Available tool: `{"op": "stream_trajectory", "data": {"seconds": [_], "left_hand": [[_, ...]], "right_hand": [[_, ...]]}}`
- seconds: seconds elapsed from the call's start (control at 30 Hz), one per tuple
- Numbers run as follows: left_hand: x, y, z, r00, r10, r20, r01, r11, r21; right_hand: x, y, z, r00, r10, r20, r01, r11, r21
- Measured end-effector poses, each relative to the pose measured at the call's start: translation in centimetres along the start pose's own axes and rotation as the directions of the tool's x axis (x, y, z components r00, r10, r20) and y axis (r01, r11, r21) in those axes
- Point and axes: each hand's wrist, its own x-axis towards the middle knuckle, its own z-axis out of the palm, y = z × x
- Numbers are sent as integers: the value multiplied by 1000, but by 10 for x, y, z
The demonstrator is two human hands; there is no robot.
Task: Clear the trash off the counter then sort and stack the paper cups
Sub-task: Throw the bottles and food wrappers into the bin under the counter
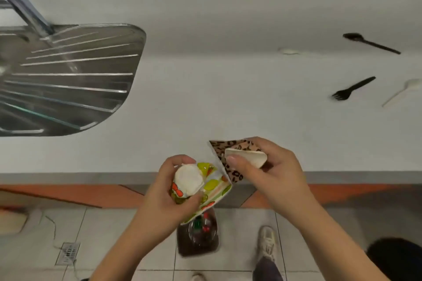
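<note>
— Where are the cups?
— Your left hand (164, 196) grips the fruit-print cup (212, 181). Your right hand (274, 171) grips the leopard-print cup (230, 145). They're side by side over the tabletop's (205, 75) front edge.
— Anything else?
— A black fork (351, 89) and a black spoon (370, 43) lie far right.

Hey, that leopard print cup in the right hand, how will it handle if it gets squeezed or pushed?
The leopard print cup probably buckles easily: it looks squashed out of round in the right hand. Likely light, being thin paper.
</note>
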Motion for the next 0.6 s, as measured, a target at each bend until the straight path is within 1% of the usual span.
{"op": "stream_trajectory", "data": {"seconds": [0.1,0.13,0.2,0.27,0.33,0.4,0.5,0.6], "left_hand": [[-26,-48,-23,994,-83,75,82,997,17],[-30,-68,-26,989,-129,75,127,991,28],[-29,-115,-23,973,-228,25,227,973,43],[-21,-166,-12,941,-335,-46,337,940,48],[-11,-216,4,897,-428,-106,437,897,69],[-1,-264,19,865,-481,-140,495,865,82],[14,-320,36,828,-546,-128,560,815,148],[29,-364,47,806,-585,-86,587,774,236]], "right_hand": [[-40,29,40,995,95,-27,-93,993,78],[-49,45,50,990,136,-36,-133,988,71],[-62,88,68,968,248,-43,-247,969,26],[-70,145,84,920,379,-102,-384,923,-37],[-75,203,99,867,457,-196,-483,868,-113],[-79,260,114,819,514,-254,-565,799,-206],[-83,330,130,801,526,-287,-599,695,-398],[-81,379,142,787,551,-276,-608,624,-491]]}}
